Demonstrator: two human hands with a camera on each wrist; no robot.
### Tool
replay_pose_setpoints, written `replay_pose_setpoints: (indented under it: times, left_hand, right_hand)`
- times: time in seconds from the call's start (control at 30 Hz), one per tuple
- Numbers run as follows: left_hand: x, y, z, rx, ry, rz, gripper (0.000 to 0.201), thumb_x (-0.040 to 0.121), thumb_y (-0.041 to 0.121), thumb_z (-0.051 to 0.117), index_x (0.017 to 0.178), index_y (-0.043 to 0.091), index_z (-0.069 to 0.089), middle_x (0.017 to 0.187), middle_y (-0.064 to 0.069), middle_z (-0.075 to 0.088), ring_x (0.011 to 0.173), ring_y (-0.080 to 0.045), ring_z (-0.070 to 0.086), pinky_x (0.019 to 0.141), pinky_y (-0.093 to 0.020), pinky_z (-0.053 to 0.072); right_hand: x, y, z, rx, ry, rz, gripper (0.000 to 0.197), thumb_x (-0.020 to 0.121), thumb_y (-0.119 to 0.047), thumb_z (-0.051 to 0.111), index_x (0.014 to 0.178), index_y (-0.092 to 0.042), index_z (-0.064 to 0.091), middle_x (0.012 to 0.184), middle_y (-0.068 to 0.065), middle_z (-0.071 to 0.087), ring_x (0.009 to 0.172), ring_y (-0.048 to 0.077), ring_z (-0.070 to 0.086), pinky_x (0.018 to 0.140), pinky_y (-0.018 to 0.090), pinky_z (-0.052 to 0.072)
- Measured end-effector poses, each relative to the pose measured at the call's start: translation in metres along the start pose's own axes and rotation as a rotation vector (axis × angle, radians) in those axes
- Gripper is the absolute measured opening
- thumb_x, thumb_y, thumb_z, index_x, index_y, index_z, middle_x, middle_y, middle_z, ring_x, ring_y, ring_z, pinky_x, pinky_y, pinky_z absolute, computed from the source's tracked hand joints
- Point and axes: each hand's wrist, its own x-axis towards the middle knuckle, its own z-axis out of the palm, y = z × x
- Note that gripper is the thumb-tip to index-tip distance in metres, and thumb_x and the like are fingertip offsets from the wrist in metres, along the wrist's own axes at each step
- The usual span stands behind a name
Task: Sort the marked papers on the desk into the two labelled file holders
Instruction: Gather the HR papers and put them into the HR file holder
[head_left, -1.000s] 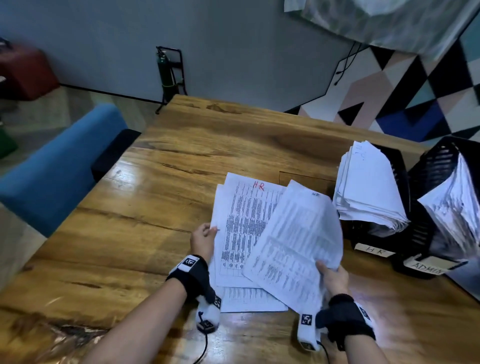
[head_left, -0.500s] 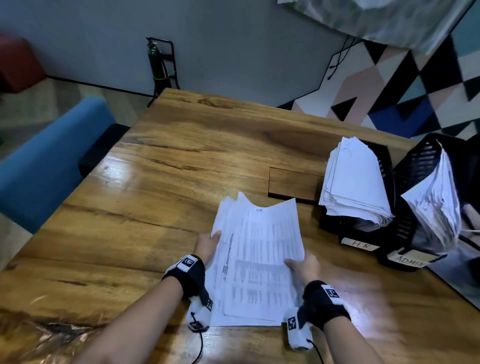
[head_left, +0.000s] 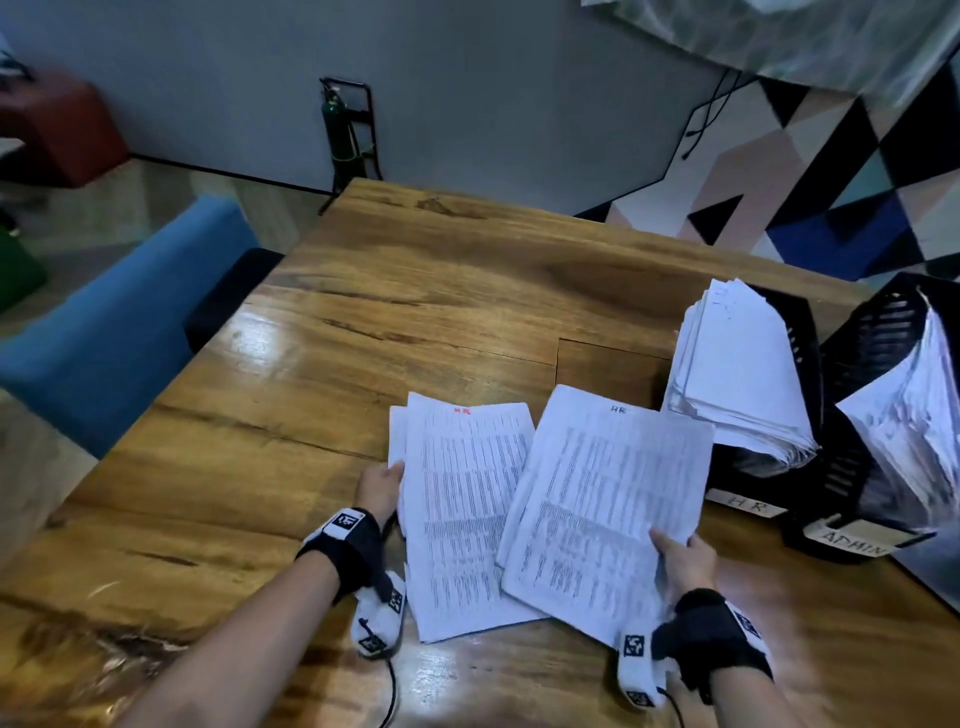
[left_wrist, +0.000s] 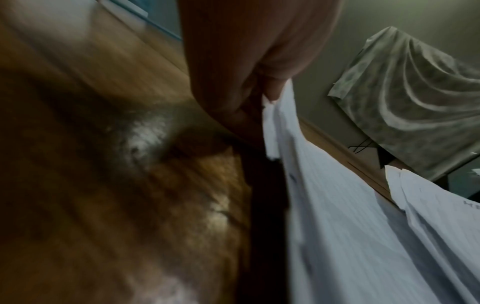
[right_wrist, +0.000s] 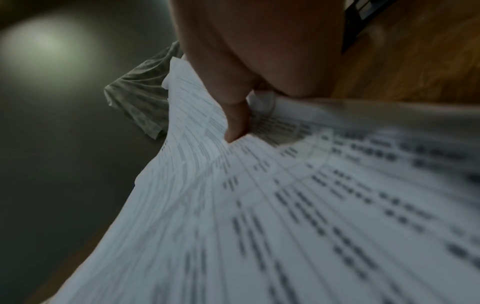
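The right hand (head_left: 684, 564) is pinching the lower right corner of a sheet (head_left: 608, 514) marked HR at its top, thumb on the printed face and fingers underneath, and is holding it tilted above the desk (head_left: 415, 291). The left hand (head_left: 382, 486) is holding the left edge of the pile (head_left: 465, 519) lying on the desk; its thumb is pressing on the paper edge, but the wrist view is blurred, so whether the other fingers are curling under the pile is hard to say. The top sheet of the pile is also showing a red HR mark.

The holder labelled HR (head_left: 802, 374) is standing just right of the lifted sheet, already crowded with paper, with the ADMIN holder (head_left: 867, 364) beside it. To file this sheet well, the right hand should be keeping the pinch firm, leading with the top edge, and sliding it in front of the leaning stack without buckling. The left hand should be steadying the pile so nothing is dragging along.
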Motion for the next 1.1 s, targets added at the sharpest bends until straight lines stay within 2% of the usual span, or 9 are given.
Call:
replay_pose_setpoints:
  times: [0.1, 0.17, 0.33, 0.43, 0.57, 0.77, 0.9, 1.0, 1.1]
  left_hand:
    - [0.003, -0.007, 0.001, 0.054, 0.046, -0.004, 0.037, 0.088, 0.013, 0.056, 0.054, 0.001, 0.051, 0.062, -0.010, 0.053, 0.072, -0.017, 0.046, 0.065, -0.029, 0.033]
    - [0.001, -0.008, 0.006, 0.037, 0.065, 0.003, 0.038, 0.086, 0.015, 0.061, 0.052, 0.005, 0.046, 0.063, -0.009, 0.050, 0.070, -0.017, 0.043, 0.063, -0.029, 0.031]
    - [-0.029, 0.002, 0.031, -0.040, -0.088, 0.048, 0.025, 0.080, 0.037, 0.067, 0.086, 0.014, 0.059, 0.083, -0.004, 0.064, 0.077, -0.018, 0.058, 0.077, -0.030, 0.046]
    - [-0.057, 0.013, 0.048, 0.057, -0.357, 0.025, 0.034, 0.081, 0.015, 0.067, 0.112, 0.002, 0.059, 0.112, -0.006, 0.062, 0.097, -0.021, 0.061, 0.087, -0.032, 0.048]
    - [-0.069, 0.054, 0.041, 0.104, -0.403, 0.033, 0.027, 0.090, 0.017, 0.058, 0.112, 0.009, 0.047, 0.109, -0.004, 0.058, 0.103, -0.021, 0.055, 0.084, -0.031, 0.043]
    - [-0.092, 0.146, 0.014, -0.080, -0.417, 0.406, 0.050, 0.079, 0.003, 0.068, 0.126, 0.008, 0.049, 0.113, -0.004, 0.064, 0.099, -0.010, 0.060, 0.096, -0.025, 0.044]
    - [-0.097, 0.167, 0.003, -0.086, -0.452, 0.670, 0.052, 0.063, 0.012, 0.076, 0.109, 0.024, 0.057, 0.102, 0.007, 0.064, 0.087, 0.005, 0.062, 0.080, -0.015, 0.052]
    - [-0.094, 0.158, 0.010, -0.057, -0.448, 0.666, 0.056, 0.074, -0.012, 0.066, 0.123, 0.011, 0.052, 0.100, 0.010, 0.061, 0.083, 0.012, 0.060, 0.071, -0.006, 0.049]
    - [-0.087, 0.143, 0.023, 0.065, -0.445, 0.656, 0.036, 0.084, -0.007, 0.059, 0.116, 0.008, 0.055, 0.091, 0.008, 0.059, 0.069, 0.017, 0.058, 0.066, -0.004, 0.044]
  right_hand:
    - [-0.014, -0.005, 0.011, -0.080, -0.095, 0.003, 0.032, 0.084, 0.005, 0.058, 0.116, 0.010, 0.053, 0.109, 0.021, 0.060, 0.095, 0.036, 0.059, 0.088, 0.047, 0.047]
    - [-0.021, -0.005, 0.024, -0.121, -0.154, -0.030, 0.031, 0.085, 0.007, 0.055, 0.116, 0.010, 0.053, 0.105, 0.018, 0.060, 0.096, 0.036, 0.059, 0.084, 0.042, 0.047]
    - [-0.032, 0.003, 0.066, -0.265, -0.264, -0.156, 0.028, 0.083, 0.001, 0.057, 0.108, -0.012, 0.058, 0.111, 0.018, 0.066, 0.095, 0.032, 0.063, 0.090, 0.047, 0.051]
    - [-0.038, 0.003, 0.080, -0.274, -0.371, -0.133, 0.037, 0.081, -0.001, 0.063, 0.108, -0.018, 0.045, 0.112, 0.015, 0.064, 0.096, 0.032, 0.064, 0.088, 0.054, 0.051]
    - [-0.049, -0.034, 0.076, -0.119, -0.392, -0.206, 0.044, 0.078, 0.009, 0.063, 0.118, -0.004, 0.051, 0.116, 0.016, 0.062, 0.091, 0.026, 0.062, 0.084, 0.040, 0.049]
    - [-0.085, -0.128, 0.064, 0.112, -0.444, -0.553, 0.023, 0.080, 0.011, 0.060, 0.099, -0.003, 0.059, 0.060, -0.019, 0.070, 0.059, -0.006, 0.065, 0.058, 0.009, 0.052]
    - [-0.098, -0.144, 0.062, 0.029, -0.516, -0.684, 0.033, 0.076, 0.005, 0.068, 0.105, -0.007, 0.059, 0.082, -0.015, 0.071, 0.075, -0.010, 0.065, 0.067, 0.006, 0.049]
    - [-0.095, -0.129, 0.064, -0.017, -0.529, -0.618, 0.030, 0.075, 0.002, 0.070, 0.099, -0.013, 0.061, 0.091, -0.007, 0.067, 0.075, -0.008, 0.066, 0.070, 0.013, 0.052]
    - [-0.090, -0.110, 0.068, -0.086, -0.536, -0.525, 0.023, 0.081, -0.002, 0.065, 0.102, -0.010, 0.060, 0.097, 0.002, 0.065, 0.087, 0.011, 0.066, 0.074, 0.016, 0.053]
